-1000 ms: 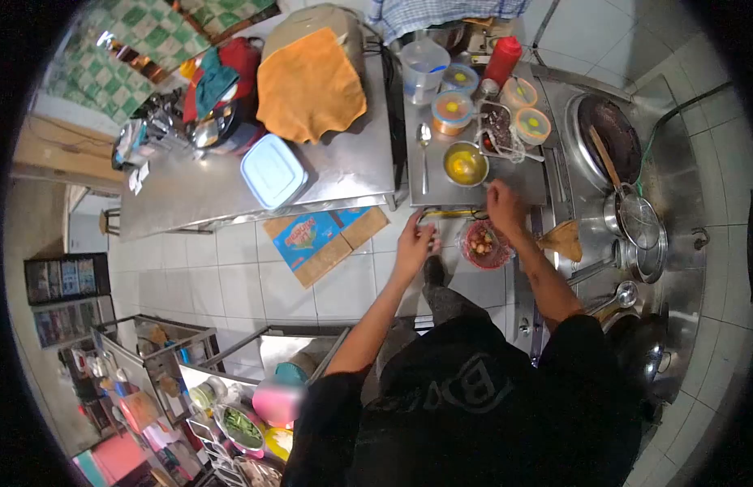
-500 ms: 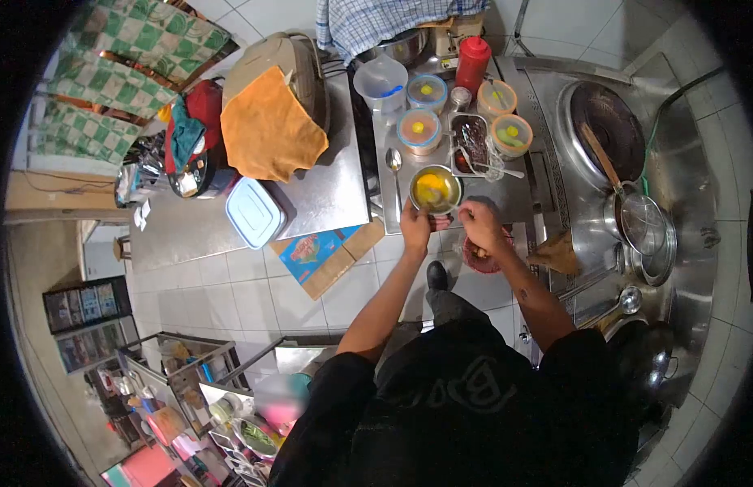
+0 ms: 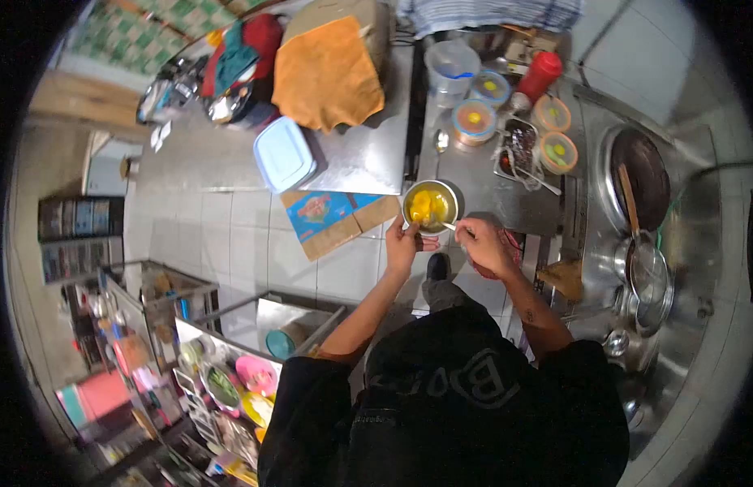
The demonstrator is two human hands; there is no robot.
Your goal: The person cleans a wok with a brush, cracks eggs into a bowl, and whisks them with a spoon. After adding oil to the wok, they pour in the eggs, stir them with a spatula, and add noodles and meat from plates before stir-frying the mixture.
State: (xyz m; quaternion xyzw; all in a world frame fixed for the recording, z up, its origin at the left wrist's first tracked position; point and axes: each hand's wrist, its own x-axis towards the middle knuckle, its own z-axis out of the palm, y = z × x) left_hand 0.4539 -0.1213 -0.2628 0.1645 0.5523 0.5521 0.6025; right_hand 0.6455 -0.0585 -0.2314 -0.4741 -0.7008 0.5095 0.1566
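Observation:
A small metal bowl holds beaten-looking yellow egg. My left hand grips the bowl at its near left rim, with some fingers stretched beneath it. My right hand is closed on the handle of a thin metal utensil, whose far end dips into the egg, so its kind is hidden. Behind the bowl, a spoon lies on the steel counter. To the right of it stands a metal tray of dark sauce with crumpled clear plastic and a utensil handle.
Several lidded tubs, a clear jug and a red squeeze bottle stand at the back. At right is a dark wok with a wooden-handled strainer. A blue-lidded container sits on the left table; flattened cardboard lies below.
The view has shifted, so the counter things sit further right. The bowl is now off the counter's front left corner, over the floor, and the utensil in my right hand shows in the egg.

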